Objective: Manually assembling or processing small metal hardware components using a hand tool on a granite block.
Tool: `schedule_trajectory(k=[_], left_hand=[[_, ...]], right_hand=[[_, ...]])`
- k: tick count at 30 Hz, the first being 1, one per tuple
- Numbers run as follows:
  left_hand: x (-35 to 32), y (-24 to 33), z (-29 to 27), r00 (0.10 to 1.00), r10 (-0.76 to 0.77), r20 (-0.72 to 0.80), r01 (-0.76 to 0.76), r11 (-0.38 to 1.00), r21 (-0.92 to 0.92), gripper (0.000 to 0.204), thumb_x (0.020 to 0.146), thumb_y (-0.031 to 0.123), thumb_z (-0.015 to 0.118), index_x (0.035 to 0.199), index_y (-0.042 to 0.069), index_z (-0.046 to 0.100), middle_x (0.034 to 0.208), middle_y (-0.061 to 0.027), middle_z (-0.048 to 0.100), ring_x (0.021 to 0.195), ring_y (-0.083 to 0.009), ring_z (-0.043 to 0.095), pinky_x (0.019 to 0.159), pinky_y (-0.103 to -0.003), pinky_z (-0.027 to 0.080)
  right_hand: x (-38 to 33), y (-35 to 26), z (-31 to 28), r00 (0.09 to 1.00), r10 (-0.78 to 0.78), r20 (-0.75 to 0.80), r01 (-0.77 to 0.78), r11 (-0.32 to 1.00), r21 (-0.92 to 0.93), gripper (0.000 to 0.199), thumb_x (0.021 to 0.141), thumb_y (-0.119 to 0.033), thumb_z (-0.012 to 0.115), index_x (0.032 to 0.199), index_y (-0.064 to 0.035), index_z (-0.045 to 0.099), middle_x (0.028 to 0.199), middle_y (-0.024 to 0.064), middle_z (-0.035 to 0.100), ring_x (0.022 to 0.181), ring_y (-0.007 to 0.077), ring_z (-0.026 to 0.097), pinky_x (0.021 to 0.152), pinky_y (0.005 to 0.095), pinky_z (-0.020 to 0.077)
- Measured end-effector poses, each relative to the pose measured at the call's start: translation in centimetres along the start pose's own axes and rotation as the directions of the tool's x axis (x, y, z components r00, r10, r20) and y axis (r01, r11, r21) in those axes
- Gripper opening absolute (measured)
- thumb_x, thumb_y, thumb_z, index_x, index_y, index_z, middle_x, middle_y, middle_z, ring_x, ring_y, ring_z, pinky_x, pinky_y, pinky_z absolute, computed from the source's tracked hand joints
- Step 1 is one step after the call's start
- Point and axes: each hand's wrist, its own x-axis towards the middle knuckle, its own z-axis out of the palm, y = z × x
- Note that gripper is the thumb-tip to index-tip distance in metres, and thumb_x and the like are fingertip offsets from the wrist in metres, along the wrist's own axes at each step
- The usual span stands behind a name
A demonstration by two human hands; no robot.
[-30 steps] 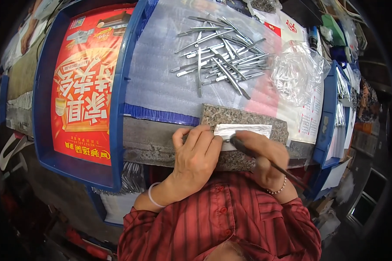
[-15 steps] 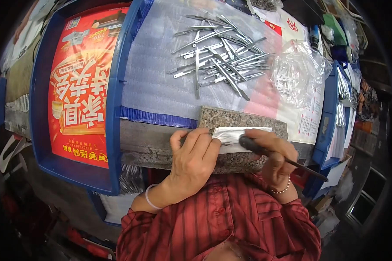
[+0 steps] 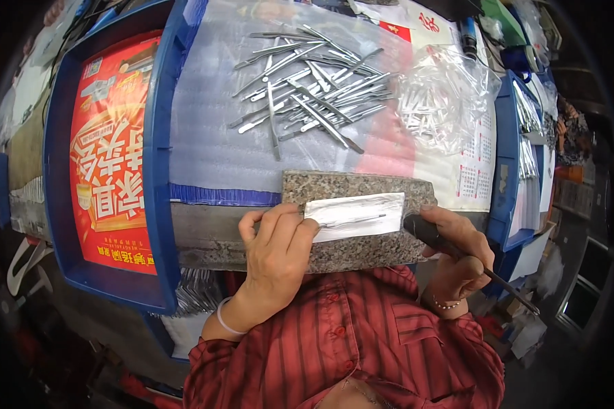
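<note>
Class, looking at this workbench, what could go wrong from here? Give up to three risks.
The slim metal piece could slip on the white sheet if the left hand, at the sheet's left end, eases off. The dark-handled tool in the right hand has its thin shaft jutting outward, which might snag something. Pieces in the metal pile lie crossed, so lifting one may drag others.

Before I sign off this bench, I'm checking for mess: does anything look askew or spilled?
Nothing looks plainly spilled. The metal pieces beyond the stone slab look askew: they lie crisscrossed in a loose heap.
</note>
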Motion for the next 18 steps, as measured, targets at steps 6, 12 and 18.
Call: schedule_trajectory(k=[6, 12, 18], left_hand=[[0.4, 0.2, 0.3, 0.999, 0.005, -0.045, -0.004, 1.0, 0.025, 0.02, 0.075, 0.006, 0.067, 0.095, 0.006, 0.062, 0.089, -0.0071, 0.057, 0.098, -0.0251, 0.06, 0.088, -0.042, 0.035], [1.1, 0.0, 0.3, 0.998, 0.023, -0.056, -0.023, 1.0, 0.0, 0.019, 0.076, 0.003, 0.07, 0.093, 0.006, 0.062, 0.088, -0.0076, 0.058, 0.096, -0.0263, 0.061, 0.087, -0.042, 0.036], [-2.8, 0.3, -1.6, 0.983, -0.004, -0.185, 0.013, 0.999, 0.049, 0.028, 0.068, -0.001, 0.072, 0.093, 0.008, 0.063, 0.087, -0.0057, 0.06, 0.093, -0.0272, 0.063, 0.087, -0.043, 0.037]], right_hand=[[-0.5, 2.3, -1.4, 0.976, -0.21, 0.05, 0.207, 0.976, 0.066, 0.046, 0.102, -0.035, 0.042, 0.107, 0.0071, 0.059, 0.101, 0.0239, 0.07, 0.081, 0.0309, 0.072, 0.065, 0.0344, 0.0597], [0.8, 3.7, 0.7, 0.953, -0.05, 0.298, 0.072, 0.995, -0.064, 0.032, 0.102, -0.025, 0.048, 0.108, 0.0021, 0.063, 0.083, 0.0182, 0.066, 0.07, 0.0316, 0.068, 0.059, 0.0356, 0.0534], [-0.6, 2.7, -0.8, 0.993, 0.085, 0.088, -0.082, 0.996, -0.034, 0.062, 0.102, -0.047, 0.037, 0.099, 0.0065, 0.07, 0.096, 0.0189, 0.072, 0.086, 0.0288, 0.069, 0.076, 0.0351, 0.0532]])
